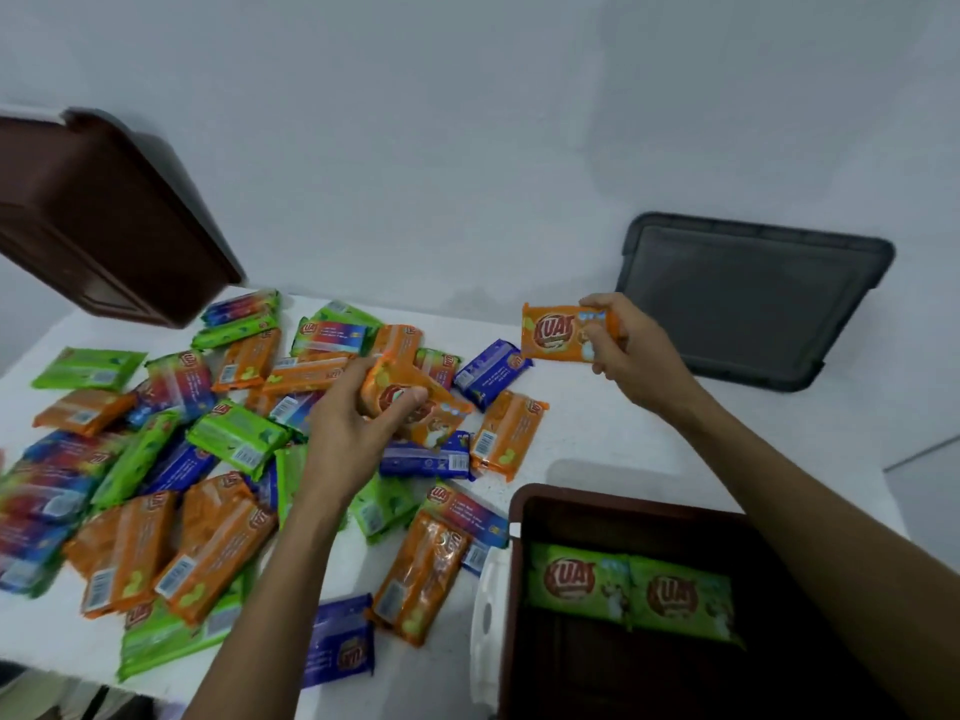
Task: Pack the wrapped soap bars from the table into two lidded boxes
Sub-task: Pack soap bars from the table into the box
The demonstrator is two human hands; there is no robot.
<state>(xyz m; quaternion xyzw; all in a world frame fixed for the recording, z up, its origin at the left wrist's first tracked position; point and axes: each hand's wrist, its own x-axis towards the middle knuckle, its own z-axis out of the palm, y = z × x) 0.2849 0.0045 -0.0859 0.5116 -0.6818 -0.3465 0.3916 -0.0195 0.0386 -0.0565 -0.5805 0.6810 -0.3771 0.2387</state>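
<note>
**Left to right.** Far left of the left grip and behind it, a brown box (104, 215) appears blurred at the far corner of the white table (597, 444). Loose wrapped soap bars (208, 537) in green, orange, blue and red-blue wrappers lie scattered and overlapping to the left of this grip, beneath it and just to its right. The left grip (353, 423) is over the pile, thumb and fingers curled round an orange soap bar (395, 392).

Well apart to its right, the right grip (631, 350) pinches a second orange soap bar (558, 332) by its right end, above the table, with the "KUAT" label facing the camera. Behind and to the right of this grip lies a dark grey lid (753, 298). Nearer the camera than this grip, an open brown box (649, 522) holds two green soap bars (571, 579) side by side and touching. A white latch (488, 615) sits on the box's left wall.
</note>
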